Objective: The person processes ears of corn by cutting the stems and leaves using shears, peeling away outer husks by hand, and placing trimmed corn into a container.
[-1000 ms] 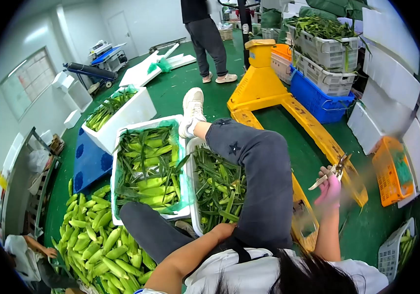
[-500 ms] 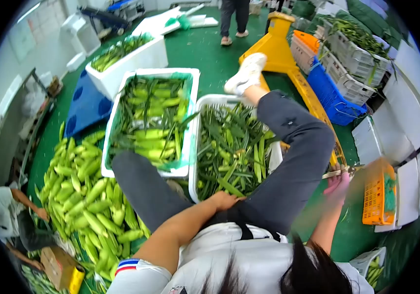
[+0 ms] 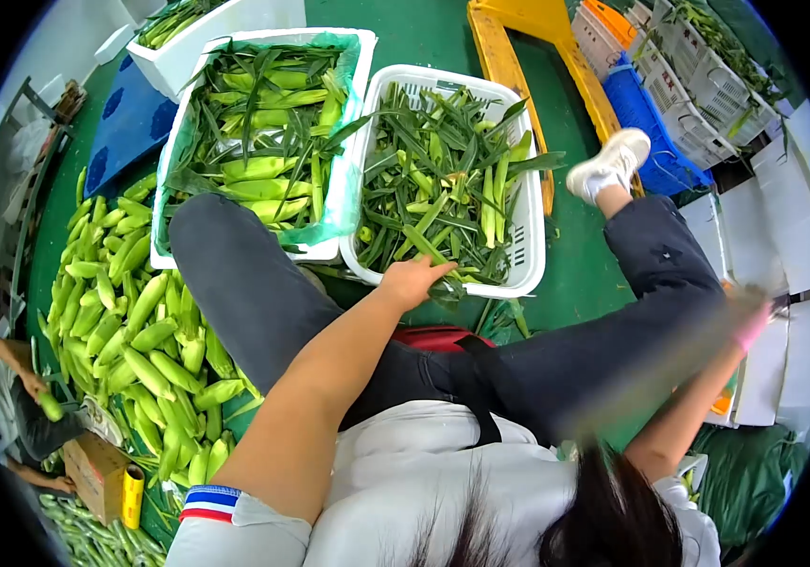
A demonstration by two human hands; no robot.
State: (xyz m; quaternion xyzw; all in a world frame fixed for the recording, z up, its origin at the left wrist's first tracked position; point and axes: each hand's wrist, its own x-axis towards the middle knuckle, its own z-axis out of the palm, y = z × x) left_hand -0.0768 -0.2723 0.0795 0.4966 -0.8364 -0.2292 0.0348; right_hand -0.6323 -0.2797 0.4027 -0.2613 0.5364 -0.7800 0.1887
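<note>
One heap of green corn ears (image 3: 150, 335) takes up the floor at 9 o'clock on my remote feed, biggest thing here. Yellow pallet jack (image 3: 523, 17) at 1 o'clock, partly cut off. White foam box (image 3: 361, 71) at 10 to 11, green-lined, corn and leaves inside. White basket (image 3: 533, 227) just beside it, toward 1 o'clock, filled with loose green leaves (image 3: 424, 189). Blue crate (image 3: 651, 132) at 2. Co-worker at 8, one hand (image 3: 36, 386) on a green ear.

My left hand (image 3: 413, 282) sits near centre, at the basket's 6 o'clock rim, fingers touching leaves there; can't tell whether they're clenched on one or just resting. My right hand (image 3: 755, 324), pink-gloved, is out past 3 o'clock, mostly hidden by a blurred smear; can't tell what its fingers are doing.
</note>
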